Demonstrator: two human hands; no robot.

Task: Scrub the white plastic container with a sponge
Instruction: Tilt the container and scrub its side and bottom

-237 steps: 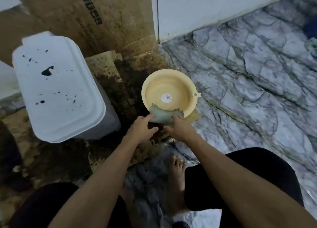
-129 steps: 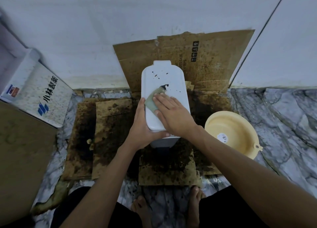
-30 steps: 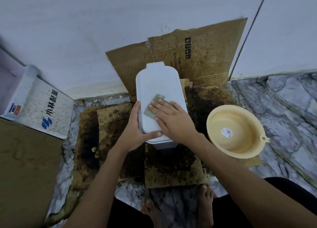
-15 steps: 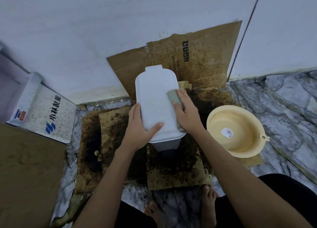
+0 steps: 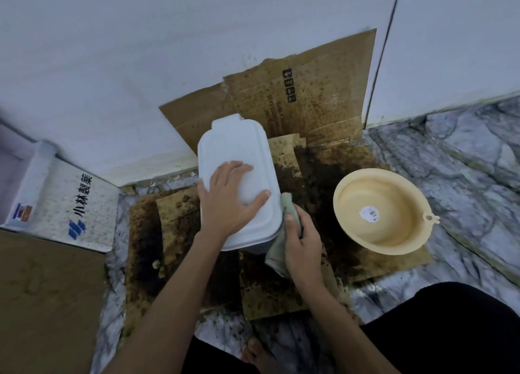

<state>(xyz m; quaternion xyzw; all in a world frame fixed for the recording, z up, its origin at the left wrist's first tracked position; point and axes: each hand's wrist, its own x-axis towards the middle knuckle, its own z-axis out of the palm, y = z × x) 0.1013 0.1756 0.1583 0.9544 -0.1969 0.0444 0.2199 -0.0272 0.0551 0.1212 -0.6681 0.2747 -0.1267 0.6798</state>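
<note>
White container (image 5: 239,148), pale-yellow basin (image 5: 351,234)

Floor (image 5: 464,176): grey-white marble with dark veins, meeting a white wall at the back.
Cardboard sheets (image 5: 270,289): flattened, brown, heavily stained dark, laid on the floor; one sheet leans up against the wall.
White plastic container (image 5: 236,148): stands on the stained cardboard.
Yellow basin (image 5: 380,213): tilted, resting on the cardboard's right part, just beside the container.
Printed box (image 5: 70,202): at the left, by the wall.
Bare foot (image 5: 256,355): on the marble, near edge.
</note>
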